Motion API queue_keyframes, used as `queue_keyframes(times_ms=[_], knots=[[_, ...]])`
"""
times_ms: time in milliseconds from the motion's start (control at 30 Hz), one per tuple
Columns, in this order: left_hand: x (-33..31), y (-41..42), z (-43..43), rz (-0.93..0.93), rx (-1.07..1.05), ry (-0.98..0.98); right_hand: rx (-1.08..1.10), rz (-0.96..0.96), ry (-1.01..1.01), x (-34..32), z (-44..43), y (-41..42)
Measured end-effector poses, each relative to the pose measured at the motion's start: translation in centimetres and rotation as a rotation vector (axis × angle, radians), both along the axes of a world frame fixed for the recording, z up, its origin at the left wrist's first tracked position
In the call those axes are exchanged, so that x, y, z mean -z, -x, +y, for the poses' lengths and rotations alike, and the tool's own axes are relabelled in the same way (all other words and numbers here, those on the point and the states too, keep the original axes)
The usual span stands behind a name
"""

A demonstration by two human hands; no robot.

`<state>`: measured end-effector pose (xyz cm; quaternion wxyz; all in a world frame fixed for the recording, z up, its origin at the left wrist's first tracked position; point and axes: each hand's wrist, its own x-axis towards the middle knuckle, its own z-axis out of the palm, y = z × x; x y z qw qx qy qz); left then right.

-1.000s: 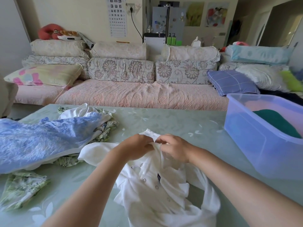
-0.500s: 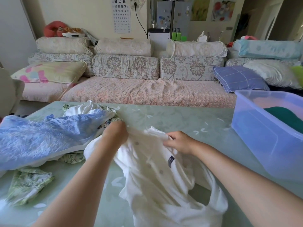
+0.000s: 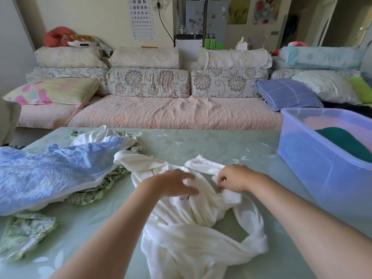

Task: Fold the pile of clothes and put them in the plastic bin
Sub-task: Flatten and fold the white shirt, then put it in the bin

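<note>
On your table (image 3: pixel 201 146), the pile of clothes (image 3: pixel 50 174) at left lies unfolded, so most of the job looks to be ahead of you. The plastic bin (image 3: pixel 314 158) at right holds one dark green piece (image 3: pixel 342 141). The white shirt (image 3: pixel 191 248) lies crumpled before you. Your left hand (image 3: pixel 175 184) is over it with fingers loose, and your right hand (image 3: pixel 233 179) pinches a fold near its top.

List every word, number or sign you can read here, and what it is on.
Eye chart on the wall: rows of turned "E" shapes, no words; lower rows too small.
Fridge magnets: too blurred.
White shirt: dark marks, unreadable.
</note>
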<state>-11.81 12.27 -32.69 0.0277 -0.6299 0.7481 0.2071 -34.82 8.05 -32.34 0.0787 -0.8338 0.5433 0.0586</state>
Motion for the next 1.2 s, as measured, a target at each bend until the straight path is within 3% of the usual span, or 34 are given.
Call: queue_keyframes(times_ms=[33,100,233,300,333,400,467,533,667,733,867,933,1033,1133,1200], knots=[[0.7,0.5,0.2,-0.093,0.006,-0.117,0.03,0.036,0.071,-0.2,0.0,0.7],[2.0,1.0,0.3,-0.22,0.026,-0.156,0.123,0.214,0.191,-0.8,0.1,1.9],[2.3,2.3,0.3,-0.121,0.033,-0.049,0.255,0.451,0.266,-1.1,0.9,3.1],[2.6,2.8,0.1,-0.108,0.036,-0.012,0.131,0.309,0.326,-0.5,0.8,3.0],[2.7,3.0,0.1,-0.102,0.037,0.0,0.093,0.116,0.274,0.1,0.9,2.8],[2.7,3.4,0.1,-0.057,0.046,0.025,0.126,-0.179,-0.007,0.7,1.2,2.3],[2.5,3.5,0.0,0.046,0.035,0.038,0.141,-0.242,-0.158,1.2,1.7,1.7],[2.3,2.9,-0.1,0.088,-0.021,0.088,0.128,-0.247,-0.185,1.4,1.9,1.3],[1.6,0.4,-0.2,-0.023,-0.157,0.375,0.242,-0.498,-0.058,0.3,0.6,0.9],[1.4,-0.9,-0.3,-0.088,-0.226,0.401,0.307,-0.459,0.105,-0.5,0.5,1.4],[1.6,-1.8,-0.2,-0.229,-0.33,0.314,0.359,0.102,0.319,-1.2,1.0,2.6],[1.7,-1.8,-0.4,-0.269,-0.413,0.237,0.37,0.221,0.316,-1.1,0.7,2.0],[1.6,-1.2,-0.7,-0.229,-0.439,0.085,0.12,0.153,0.394,0.1,0.1,0.5],[0.6,0.4,-0.2,-0.011,-0.396,-0.069,-0.12,-0.097,0.267,1.2,0.2,-1.6],[0.0,1.4,-0.2,0.033,-0.347,-0.041,-0.147,-0.196,0.174,1.8,0.3,-3.0]])
